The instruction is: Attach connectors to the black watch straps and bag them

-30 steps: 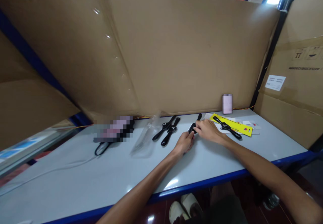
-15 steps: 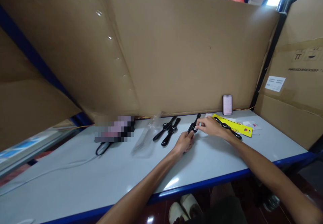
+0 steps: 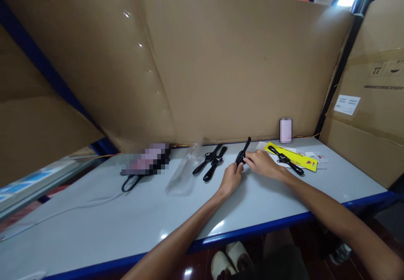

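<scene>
A black spokeshave (image 3: 247, 145) is held up at an angle over the table, its far handle pointing away from me. My left hand (image 3: 232, 177) is wrapped round its near handle and hides most of it. At its middle, the fingers of my right hand (image 3: 257, 162) are bent and pressed against the body; the exact part they grip is too small to make out. To the left lie two similar spokeshaves (image 3: 215, 163), side by side. Another spokeshave (image 3: 285, 160) rests across a yellow card (image 3: 304, 161) on the right.
A clear plastic bag (image 3: 184, 173) lies left of the tools. Farther left is a blurred dark device (image 3: 147, 160) with a cable. A phone (image 3: 285, 130) leans on the cardboard wall (image 3: 221, 70) behind the white table (image 3: 104, 229). A cardboard box (image 3: 369, 133) stands at right.
My right hand's fingers have closed in lower against the middle of the spokeshave, and the tool has turned slightly. My left hand keeps its hold. The view has shifted a little.
</scene>
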The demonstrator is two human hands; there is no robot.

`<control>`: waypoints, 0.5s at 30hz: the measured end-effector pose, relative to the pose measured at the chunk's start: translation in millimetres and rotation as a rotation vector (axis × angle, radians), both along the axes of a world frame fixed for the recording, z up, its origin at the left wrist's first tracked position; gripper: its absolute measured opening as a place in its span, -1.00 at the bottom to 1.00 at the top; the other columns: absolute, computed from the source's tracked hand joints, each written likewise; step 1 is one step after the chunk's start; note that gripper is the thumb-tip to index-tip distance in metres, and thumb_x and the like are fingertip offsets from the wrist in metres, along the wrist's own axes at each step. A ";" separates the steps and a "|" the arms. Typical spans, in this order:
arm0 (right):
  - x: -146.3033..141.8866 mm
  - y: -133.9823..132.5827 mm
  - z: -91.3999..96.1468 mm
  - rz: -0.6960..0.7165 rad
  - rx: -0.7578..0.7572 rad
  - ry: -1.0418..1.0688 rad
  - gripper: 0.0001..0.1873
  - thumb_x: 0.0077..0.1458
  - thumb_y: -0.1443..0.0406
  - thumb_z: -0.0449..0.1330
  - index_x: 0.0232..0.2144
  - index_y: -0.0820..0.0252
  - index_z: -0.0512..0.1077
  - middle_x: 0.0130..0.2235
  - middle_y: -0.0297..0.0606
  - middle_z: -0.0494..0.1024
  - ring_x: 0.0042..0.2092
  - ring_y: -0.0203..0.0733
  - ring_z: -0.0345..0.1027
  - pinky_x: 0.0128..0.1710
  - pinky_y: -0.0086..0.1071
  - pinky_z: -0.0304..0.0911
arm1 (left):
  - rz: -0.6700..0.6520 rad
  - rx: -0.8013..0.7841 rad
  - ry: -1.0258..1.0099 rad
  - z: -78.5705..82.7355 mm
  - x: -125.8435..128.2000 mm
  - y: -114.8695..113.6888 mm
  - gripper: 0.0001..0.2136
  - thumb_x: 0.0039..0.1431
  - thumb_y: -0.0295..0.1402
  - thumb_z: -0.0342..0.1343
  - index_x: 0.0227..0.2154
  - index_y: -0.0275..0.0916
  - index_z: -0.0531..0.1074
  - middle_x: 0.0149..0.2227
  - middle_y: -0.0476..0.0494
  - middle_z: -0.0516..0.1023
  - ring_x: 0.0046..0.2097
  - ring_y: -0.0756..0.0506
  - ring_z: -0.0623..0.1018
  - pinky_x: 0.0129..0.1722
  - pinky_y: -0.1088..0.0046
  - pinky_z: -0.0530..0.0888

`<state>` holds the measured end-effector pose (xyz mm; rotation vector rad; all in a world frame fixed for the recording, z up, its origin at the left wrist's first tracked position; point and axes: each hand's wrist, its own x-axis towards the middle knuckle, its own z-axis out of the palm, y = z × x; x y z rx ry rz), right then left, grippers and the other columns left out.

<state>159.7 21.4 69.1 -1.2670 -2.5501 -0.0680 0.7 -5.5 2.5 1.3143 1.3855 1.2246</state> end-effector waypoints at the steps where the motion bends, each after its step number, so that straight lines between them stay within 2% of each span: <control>1: -0.4 0.3 -1.0 -0.003 0.000 0.001 -0.65 0.43 0.20 0.02 -0.19 0.20 0.57 -0.28 -0.09 0.66 -0.29 -0.12 0.50 -0.34 -0.36 0.02 | 0.010 0.008 0.011 0.2 0.1 -0.1 -0.75 0.22 -0.18 0.13 -0.51 -0.17 0.34 -0.67 0.06 0.24 -0.54 -0.07 0.34 -0.50 0.47 0.15; 11: -4.8 -7.4 2.0 -0.046 -0.037 0.018 -0.63 0.44 0.18 0.00 -0.17 0.19 0.57 -0.25 -0.08 0.67 -0.24 -0.10 0.53 -0.28 -0.39 0.09 | 0.070 0.105 0.172 9.8 0.8 -3.5 -0.74 0.18 -0.32 0.16 -0.60 -0.19 0.34 -0.64 0.01 0.30 -0.49 -0.06 0.34 -0.45 0.46 0.14; 15: -3.9 0.2 0.1 -0.031 -0.045 0.108 -0.60 0.45 0.18 -0.01 -0.24 0.21 0.58 -0.27 -0.11 0.67 -0.26 -0.15 0.51 -0.31 -0.40 0.07 | 0.032 0.051 0.013 7.4 2.7 -2.7 -0.69 0.23 -0.16 0.14 -0.56 -0.16 0.29 -0.68 0.08 0.19 -0.57 -0.02 0.27 -0.53 0.47 0.09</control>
